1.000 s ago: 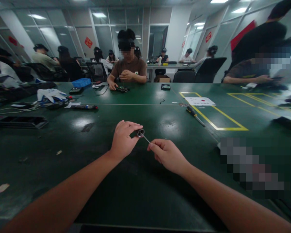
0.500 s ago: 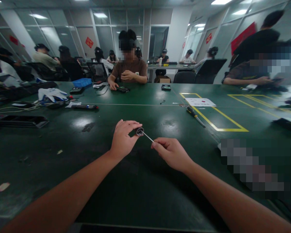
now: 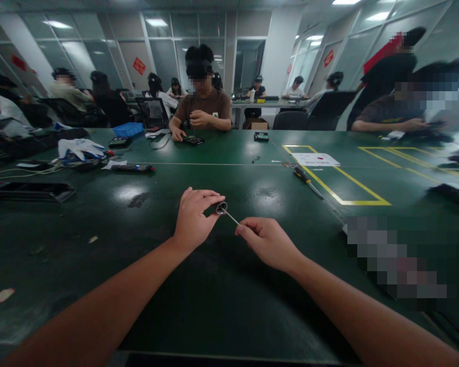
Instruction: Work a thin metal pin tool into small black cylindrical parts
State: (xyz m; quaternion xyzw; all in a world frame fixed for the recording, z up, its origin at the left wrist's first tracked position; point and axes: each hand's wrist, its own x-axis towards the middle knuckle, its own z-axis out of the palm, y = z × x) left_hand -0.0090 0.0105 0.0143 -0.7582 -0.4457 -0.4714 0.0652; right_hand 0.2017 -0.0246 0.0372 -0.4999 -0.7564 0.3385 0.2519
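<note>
Above the middle of the green table, my left hand (image 3: pixel 195 214) grips a small round dark part with a shiny rim (image 3: pixel 221 208) between thumb and fingers. Its round opening faces me and to the right. My right hand (image 3: pixel 270 242) is closed around a thin metal rod (image 3: pixel 231 217), pinched between thumb and forefinger. The far end of the rod reaches into the opening of the round part. Whether it touches the inside is too small to tell. My fingers hide the rod's near end.
A yellow-and-black screwdriver (image 3: pixel 308 182) lies to the right, beside a yellow tape outline (image 3: pixel 363 192) and a white paper (image 3: pixel 315 159). At left are a dark pen-like tool (image 3: pixel 132 168), white gloves (image 3: pixel 80 149) and a black tray-like part (image 3: pixel 30 192). A person (image 3: pixel 201 107) sits opposite.
My right hand has shifted slightly left, towards the round part, and a little less of the rod shows. My left hand keeps its hold almost unmoved.
</note>
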